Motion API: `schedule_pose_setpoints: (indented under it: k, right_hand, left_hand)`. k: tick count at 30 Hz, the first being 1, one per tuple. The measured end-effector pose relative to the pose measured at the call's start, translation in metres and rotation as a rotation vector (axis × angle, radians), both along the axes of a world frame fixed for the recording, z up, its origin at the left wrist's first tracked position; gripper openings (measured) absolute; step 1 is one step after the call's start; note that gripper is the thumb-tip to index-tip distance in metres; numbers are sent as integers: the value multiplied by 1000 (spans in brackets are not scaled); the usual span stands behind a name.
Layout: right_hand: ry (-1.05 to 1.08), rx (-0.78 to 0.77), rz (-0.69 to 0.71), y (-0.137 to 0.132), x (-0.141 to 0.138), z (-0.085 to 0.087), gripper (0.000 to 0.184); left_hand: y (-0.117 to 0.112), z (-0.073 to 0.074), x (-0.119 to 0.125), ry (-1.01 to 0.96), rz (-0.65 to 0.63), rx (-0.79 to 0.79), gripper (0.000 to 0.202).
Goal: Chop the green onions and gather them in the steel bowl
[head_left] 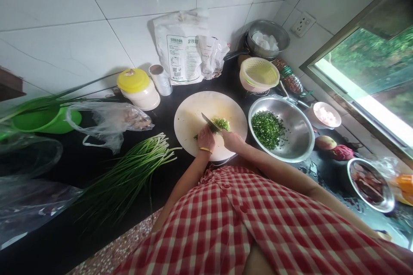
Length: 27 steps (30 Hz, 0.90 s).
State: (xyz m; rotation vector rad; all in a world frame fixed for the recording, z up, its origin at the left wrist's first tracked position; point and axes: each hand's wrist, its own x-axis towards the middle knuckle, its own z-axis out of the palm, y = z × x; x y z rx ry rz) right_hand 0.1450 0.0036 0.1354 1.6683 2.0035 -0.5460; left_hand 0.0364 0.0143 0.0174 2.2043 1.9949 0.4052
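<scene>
With the left hand (205,138) clamped in a closed grip on the knife (211,123) and the right hand (232,140) pressing the chives (221,123) mid-board on the cutting board (209,122), the blade could nick the fingers steadying the pile, as they lie so close.

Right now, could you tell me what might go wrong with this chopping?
The right hand sits close beside the knife over the chopped greens, so a slip might nick a finger. The cutting board seems to overhang the counter edge near the body and might tip.
</scene>
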Motion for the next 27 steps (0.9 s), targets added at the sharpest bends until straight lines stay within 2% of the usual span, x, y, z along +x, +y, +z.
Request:
schedule_pose_setpoints:
  k: [7,10,14,20,27]
  right_hand:
    - [60,41,-42,17,-20,-19,41]
    - [61,55,-38,25,-20,-24,38]
    - [73,86,-44,27,-5,-18,35]
    - [57,124,-20,3,11,0,42]
    - [100,94,-16,-8,9,-1,47]
  left_hand:
    - [3,2,1,14,-30,-25,46]
    - [3,6,1,34,-4,-55,45]
    - [1,19,-1,73,-7,-71,51]
    - [-1,36,-8,148,-4,-121,62]
    - [-2,32,-8,152,-40,-142,39]
